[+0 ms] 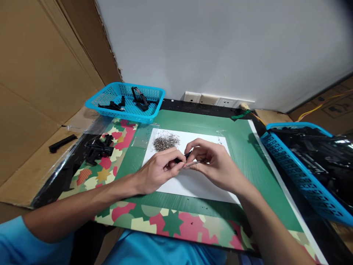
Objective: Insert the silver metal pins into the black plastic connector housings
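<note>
Both hands meet over a white sheet of paper [190,186] in the middle of the table. The fingers of my left hand [162,167] are closed on a small black plastic part [179,160], mostly hidden by the fingertips. My right hand [213,162] pinches a thin metal rod-like tool [195,162], its tip at the left fingertips and the black part. Just beyond my left hand lies a heap of small metal pins or screws [166,141] on the paper. What kind of part the black piece is, I cannot make out.
A blue basket [125,117] with several black parts stands at the back left. Another blue basket [306,184], heaped with black parts, is at the right. Black assemblies [99,149] and a black bar [63,143] lie left. Wall sockets [209,100] line the back.
</note>
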Motion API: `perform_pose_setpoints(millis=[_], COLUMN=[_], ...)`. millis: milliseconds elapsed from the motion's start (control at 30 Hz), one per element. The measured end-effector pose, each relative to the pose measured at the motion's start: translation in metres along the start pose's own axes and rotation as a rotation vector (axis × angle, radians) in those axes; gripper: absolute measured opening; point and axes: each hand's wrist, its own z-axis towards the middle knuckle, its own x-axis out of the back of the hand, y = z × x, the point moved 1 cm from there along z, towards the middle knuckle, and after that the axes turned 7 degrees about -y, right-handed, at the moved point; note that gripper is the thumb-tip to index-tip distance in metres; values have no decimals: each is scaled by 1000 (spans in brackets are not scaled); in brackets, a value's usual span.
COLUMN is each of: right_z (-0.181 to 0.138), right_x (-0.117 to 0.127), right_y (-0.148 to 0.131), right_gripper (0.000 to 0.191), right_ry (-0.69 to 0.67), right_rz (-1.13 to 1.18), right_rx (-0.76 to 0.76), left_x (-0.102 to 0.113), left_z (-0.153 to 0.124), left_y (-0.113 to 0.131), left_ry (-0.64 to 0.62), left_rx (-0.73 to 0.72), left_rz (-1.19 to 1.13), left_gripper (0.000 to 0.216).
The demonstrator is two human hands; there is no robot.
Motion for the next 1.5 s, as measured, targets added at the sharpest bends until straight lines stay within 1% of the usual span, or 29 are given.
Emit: perform_pose_setpoints(millis=[133,233,333,433,533,600,667,733,800,833,900,967,1133,1300,1400,1500], right_z=[0,1,3,6,8,7,5,1,-3,-4,-6,-6,-6,-8,-9,-10], right_x=[-1,-6,-12,-16,-18,-19,-20,-21,-21,-22,-22,-23,-24,-21,-20,-20], right_y=[-2,0,3,6,6,5,2,-1,-3,-3,-3,-1,1,0,0,1], right_gripper=[16,16,15,14,13,11,8,6,9,12,16,16,13,11,12,13], right_ry=[55,86,138,202,226,256,328,407,450,454,450,433,372,328,324,338], right_rz=[-102,-101,-16,57,84,63,-38,-237,-466,-560,-674,-720,-794,-852,-893,-929], right_rx=[17,16,17,56,90,110,171,282,428,496,598,644,655,641,645,643], left_x=[1,2,2,3,2,1,0,-1,-1,-1,0,0,1,4,5,5], left_z=[0,-1,-1,-1,-2,-3,-4,-5,-6,-6,-7,-8,-9,-7,-7,-7], left_y=[1,2,2,2,1,-1,-3,-5,-7,-9,-12,-16,-22,-17,-17,-20], left_ry=[116,184,207,226,225,238,276,318,341,347,343,327,311,306,313,340], left_rx=[-14,-3,-4,-14,-15,-4,-7,-31,-69,-87,-121,-153,-222,-289,-304,-299], left_rz=[-3,-23,-10,14,24,7,-23,-31,4,27,69,95,142,218,241,243], left_gripper=[19,18,18,18,16,14,24,32,33,32,31,29,27,21,19,22])
